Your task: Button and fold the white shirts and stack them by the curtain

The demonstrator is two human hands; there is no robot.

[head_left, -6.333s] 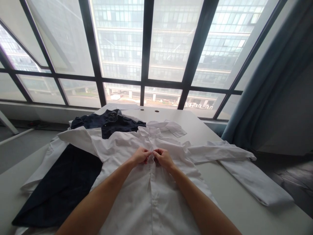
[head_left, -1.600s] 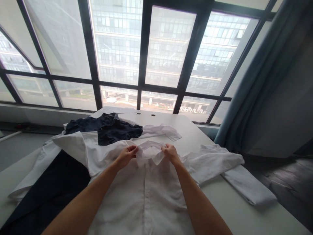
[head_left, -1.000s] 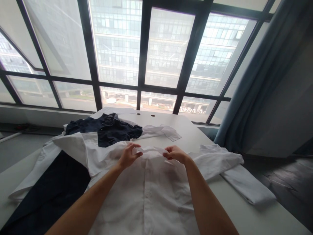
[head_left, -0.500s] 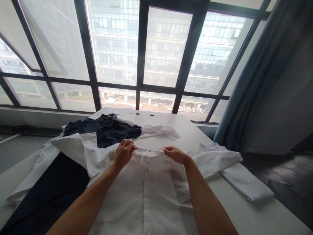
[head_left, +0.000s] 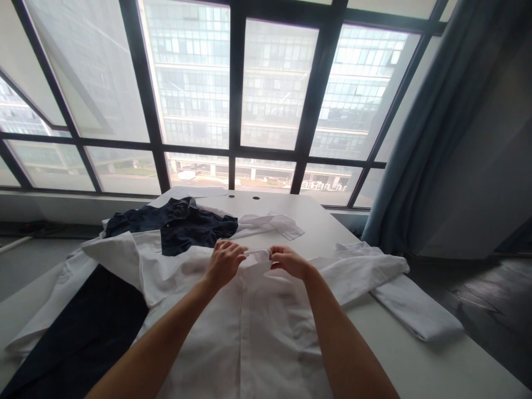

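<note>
A white button-up shirt (head_left: 266, 327) lies spread on the white table in front of me, front side up, with its placket running down the middle. Its collar (head_left: 258, 256) is raised between my two hands. My left hand (head_left: 226, 261) pinches the collar's left side, fingers curled over the fabric. On the right side of the collar, my right hand (head_left: 290, 260) grips with thumb and fingers closed. One sleeve (head_left: 366, 277) stretches out to the right. The fingertips partly cover the collar edge.
A dark navy shirt (head_left: 183, 219) lies on white garments at the back left, and dark navy cloth (head_left: 83, 327) hangs down the left side. A folded white garment (head_left: 419, 310) is on the right. Windows (head_left: 274, 83) rise behind the table (head_left: 324, 221); a blue-grey curtain (head_left: 399, 183) hangs at right.
My hands have come closer together, the left moving right and the right moving slightly left. The collar between them is now lifted and bunched instead of stretched straight.
</note>
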